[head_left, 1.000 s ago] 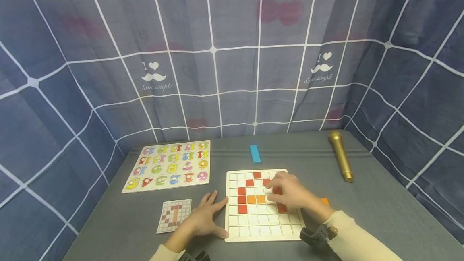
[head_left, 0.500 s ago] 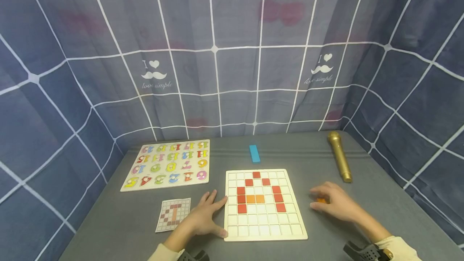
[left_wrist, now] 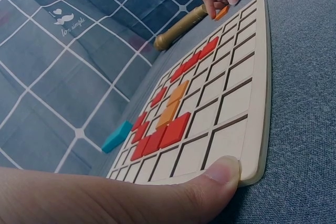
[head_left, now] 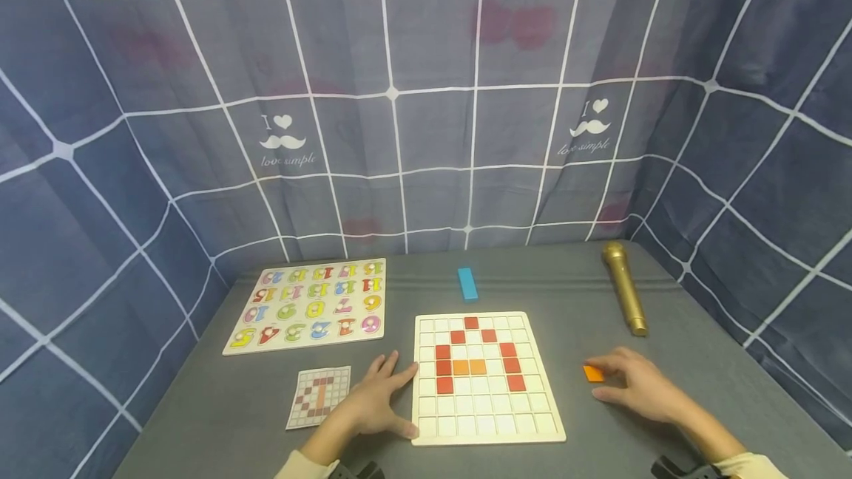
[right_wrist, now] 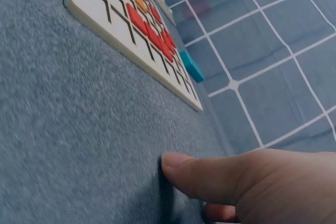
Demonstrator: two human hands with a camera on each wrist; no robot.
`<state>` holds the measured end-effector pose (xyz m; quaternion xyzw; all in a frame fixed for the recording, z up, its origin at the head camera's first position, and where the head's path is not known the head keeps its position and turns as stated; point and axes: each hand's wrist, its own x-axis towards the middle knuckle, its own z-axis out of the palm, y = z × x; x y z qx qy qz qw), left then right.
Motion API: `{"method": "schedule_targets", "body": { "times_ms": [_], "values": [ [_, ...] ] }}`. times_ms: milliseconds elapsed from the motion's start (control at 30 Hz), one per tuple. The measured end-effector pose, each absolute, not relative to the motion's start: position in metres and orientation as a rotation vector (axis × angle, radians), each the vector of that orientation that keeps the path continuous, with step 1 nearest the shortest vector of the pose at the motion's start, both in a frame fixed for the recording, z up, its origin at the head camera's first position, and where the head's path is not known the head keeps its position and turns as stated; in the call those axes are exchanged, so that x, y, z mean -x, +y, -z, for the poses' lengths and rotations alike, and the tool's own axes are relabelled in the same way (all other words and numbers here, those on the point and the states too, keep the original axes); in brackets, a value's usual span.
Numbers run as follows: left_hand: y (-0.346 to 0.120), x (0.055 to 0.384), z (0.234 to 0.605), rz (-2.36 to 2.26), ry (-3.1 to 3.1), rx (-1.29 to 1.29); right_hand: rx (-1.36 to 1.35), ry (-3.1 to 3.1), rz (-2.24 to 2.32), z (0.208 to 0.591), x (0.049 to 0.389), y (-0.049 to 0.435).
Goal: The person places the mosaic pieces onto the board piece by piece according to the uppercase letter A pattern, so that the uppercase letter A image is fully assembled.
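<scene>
My left hand (head_left: 376, 401) lies spread at the left edge of a pale wooden grid board (head_left: 466, 423), with its thumb (left_wrist: 223, 174) on the rim at the near corner. Red tiles (head_left: 444, 385) form an arch on the board, and two orange tiles (head_left: 478, 367) sit side by side inside it. To the right of the board, my right hand (head_left: 639, 386) straddles a loose orange tile (head_left: 593, 374), finger above it and thumb below. In the left wrist view its fingertips are right at that orange tile (left_wrist: 222, 13). The right wrist view shows only my thumb (right_wrist: 181, 166) and part of a finger.
A printed pattern card (head_left: 319, 396) lies left of my left hand. Behind it is a number puzzle board (head_left: 309, 301). A blue block (head_left: 468, 284) lies behind the grid board, and a gold microphone (head_left: 626, 290) at the back right. A checked curtain (head_left: 433, 131) encloses the back and sides.
My right hand has left the board and moved right to the loose orange tile, then drawn back slightly so the tile shows. My left hand has stayed at the board's edge.
</scene>
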<state>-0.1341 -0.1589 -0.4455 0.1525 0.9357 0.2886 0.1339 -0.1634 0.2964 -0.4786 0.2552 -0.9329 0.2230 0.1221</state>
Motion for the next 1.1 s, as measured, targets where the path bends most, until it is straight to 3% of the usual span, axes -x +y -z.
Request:
{"method": "schedule_targets", "body": {
  "times_ms": [1100],
  "values": [
    [-0.1569,0.1345,0.4433,-0.818,2.701,-0.408,-0.511,-2.785,-0.732,0.4792,0.1594,0.2977]
  ]
}}
